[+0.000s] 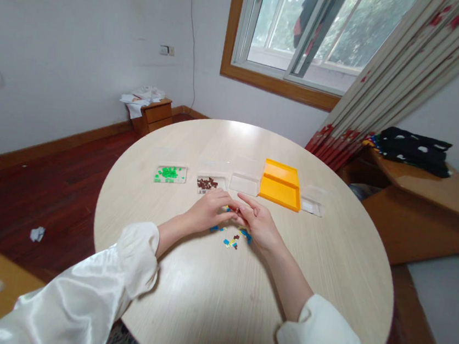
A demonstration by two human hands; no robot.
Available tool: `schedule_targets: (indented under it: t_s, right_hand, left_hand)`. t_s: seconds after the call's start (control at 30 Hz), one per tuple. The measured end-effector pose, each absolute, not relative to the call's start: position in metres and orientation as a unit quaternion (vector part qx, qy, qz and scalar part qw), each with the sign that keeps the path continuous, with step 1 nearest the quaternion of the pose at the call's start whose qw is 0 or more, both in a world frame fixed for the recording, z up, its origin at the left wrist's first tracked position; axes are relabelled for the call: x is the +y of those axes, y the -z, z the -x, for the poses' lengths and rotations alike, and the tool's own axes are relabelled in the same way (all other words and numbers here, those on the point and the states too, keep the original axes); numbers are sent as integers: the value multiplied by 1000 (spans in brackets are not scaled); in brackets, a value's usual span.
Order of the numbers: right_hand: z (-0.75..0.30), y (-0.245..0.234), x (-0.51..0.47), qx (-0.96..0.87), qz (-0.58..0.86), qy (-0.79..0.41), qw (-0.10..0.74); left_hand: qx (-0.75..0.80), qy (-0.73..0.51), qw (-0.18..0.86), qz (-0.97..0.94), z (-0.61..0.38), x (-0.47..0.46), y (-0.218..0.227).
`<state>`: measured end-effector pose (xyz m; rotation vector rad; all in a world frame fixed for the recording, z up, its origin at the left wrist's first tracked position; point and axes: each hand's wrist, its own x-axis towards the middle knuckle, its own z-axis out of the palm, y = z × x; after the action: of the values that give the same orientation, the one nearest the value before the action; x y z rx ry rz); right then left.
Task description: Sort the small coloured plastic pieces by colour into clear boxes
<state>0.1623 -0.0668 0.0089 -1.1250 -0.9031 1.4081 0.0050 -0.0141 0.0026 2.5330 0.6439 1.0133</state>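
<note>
My left hand (pixel 211 212) and my right hand (pixel 262 223) meet over the middle of the round table (pixel 214 303). The fingers of my left hand bend toward the right fingertips, the thumb below. My right index finger points out to the left while the other fingers curl in. Whatever lies between the fingertips is too small and covered to name. Just beneath, small loose pieces (pixel 229 243) in blue, yellow and brown are scattered on the tabletop. More blue pieces (pixel 246 234) lie close to my right hand, partly hidden by it.
Behind my hands stand clear boxes: one with green pieces (pixel 169 173), one with brown pieces (pixel 207 184), and a clear box (pixel 244 184) beside them. An open yellow case (pixel 280 194) and a small clear box (pixel 312 206) sit to the right.
</note>
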Motion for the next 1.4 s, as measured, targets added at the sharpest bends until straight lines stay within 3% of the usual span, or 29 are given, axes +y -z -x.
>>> schedule_targets:
  t_s: [0.3,0.4,0.53,0.67,0.83,1.4]
  right_hand:
    - [-162,-5,-65,-420,491,-572,505]
    - [-170,-4,-64,-496,532,-488,482]
    - [-185,-14,-70,-679,568,-320,337]
    - [-193,-28,-78,-761,538,-301,202]
    - [-191,-35,-82,-787,532,-292,115]
    - [-188,-22,-77,-783,520,-317,128]
  left_hand:
    - [229,-378,163,-882,-6,-15,-3]
    - [290,-393,156,-859,0,-9,-5]
    - [434,-384,137,-804,12,7,-8]
    - [534,-324,97,-775,23,20,-10]
    - [573,-274,65,-769,26,21,-11]
    - [552,-274,64,-785,20,16,-6]
